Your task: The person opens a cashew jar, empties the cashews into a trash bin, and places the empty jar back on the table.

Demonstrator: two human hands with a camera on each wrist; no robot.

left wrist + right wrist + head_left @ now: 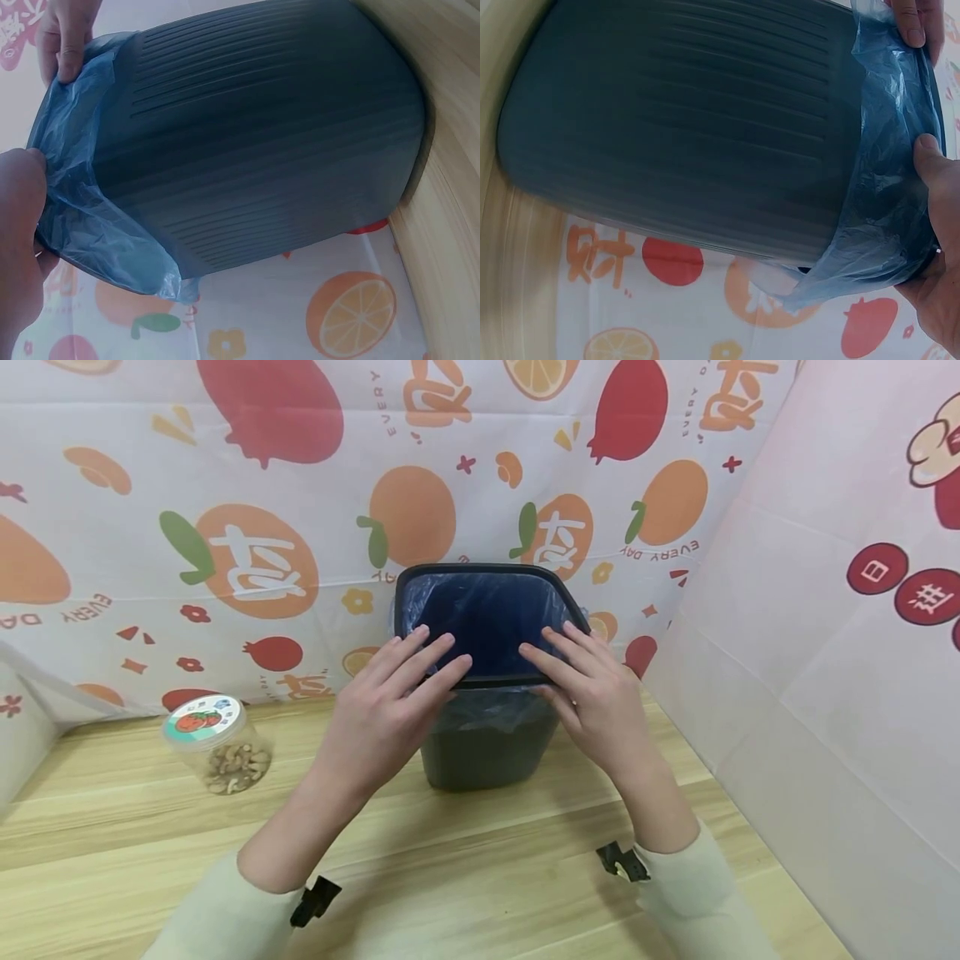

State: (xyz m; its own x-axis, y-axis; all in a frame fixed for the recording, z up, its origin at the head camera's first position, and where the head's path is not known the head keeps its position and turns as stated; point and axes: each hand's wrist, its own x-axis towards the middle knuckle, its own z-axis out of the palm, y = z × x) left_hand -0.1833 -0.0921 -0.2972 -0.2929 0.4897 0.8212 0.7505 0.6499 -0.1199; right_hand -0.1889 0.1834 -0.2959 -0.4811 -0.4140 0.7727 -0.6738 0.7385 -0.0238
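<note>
A dark trash can (483, 752) stands upright, lined with a thin translucent bluish trash bag (90, 202) whose edge hangs outside below the black rim (487, 569). My left hand (382, 710) holds the can's front left rim, its fingers reaching over the opening. At the front right, my right hand (600, 702) grips the rim likewise, thumb outside and fingers inside. In the right wrist view, the right thumb (928, 154) presses the bag near the rim. The left thumb is hidden in the head view.
A clear jar (217, 747) with a printed lid and nuts inside stands on the wooden table (480, 877) to the left. A fruit-patterned cloth (337, 510) hangs right behind the can, with another pale cloth (810, 677) along the right side.
</note>
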